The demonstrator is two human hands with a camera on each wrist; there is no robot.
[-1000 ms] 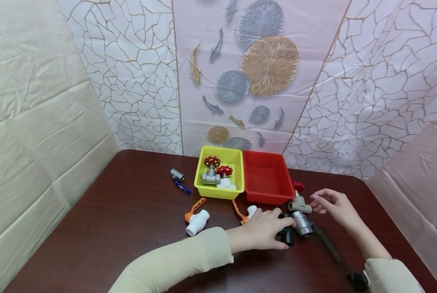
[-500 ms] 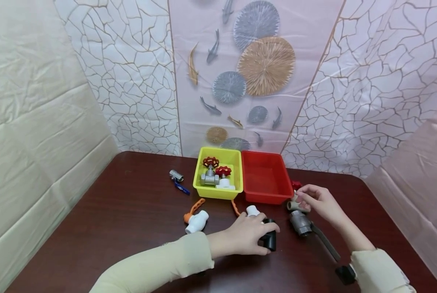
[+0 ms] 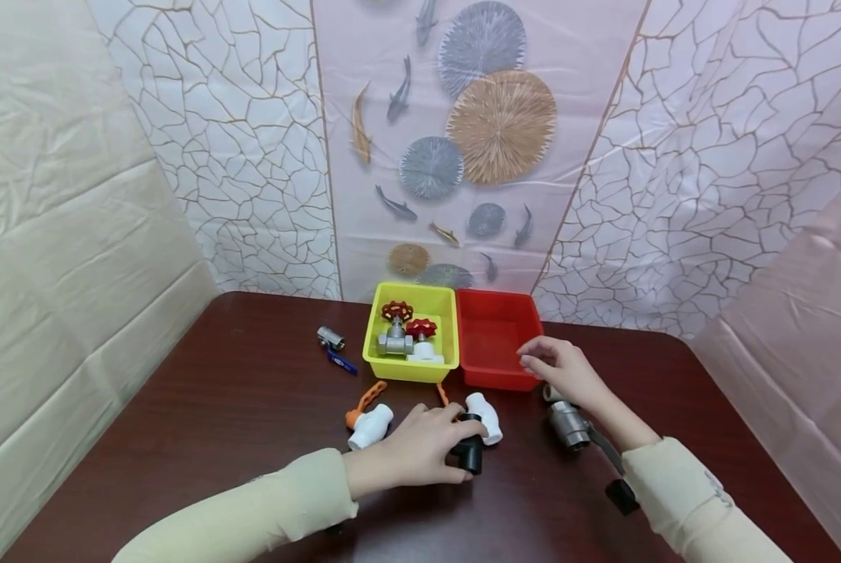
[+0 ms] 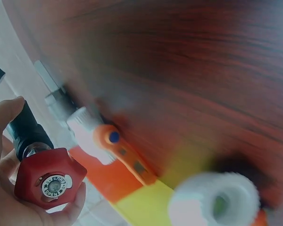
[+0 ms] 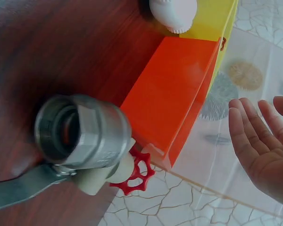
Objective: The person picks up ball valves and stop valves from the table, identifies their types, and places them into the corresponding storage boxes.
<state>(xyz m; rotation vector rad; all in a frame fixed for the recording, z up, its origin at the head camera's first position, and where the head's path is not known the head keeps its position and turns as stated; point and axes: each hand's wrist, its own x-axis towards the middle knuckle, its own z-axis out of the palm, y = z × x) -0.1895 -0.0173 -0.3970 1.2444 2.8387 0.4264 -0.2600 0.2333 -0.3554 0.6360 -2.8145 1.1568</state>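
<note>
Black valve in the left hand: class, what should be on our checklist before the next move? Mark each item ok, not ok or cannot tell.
1. Left hand grips the black valve: ok.
2. Red handwheel visible on it: ok, in the left wrist view.
3. Right hand holding nothing: ok.
4. Black valve inside a tray: not ok, it is in front of the yellow tray and red tray.
5. Black valve not touching the white valve beside it: cannot tell, they overlap in the head view.
</note>
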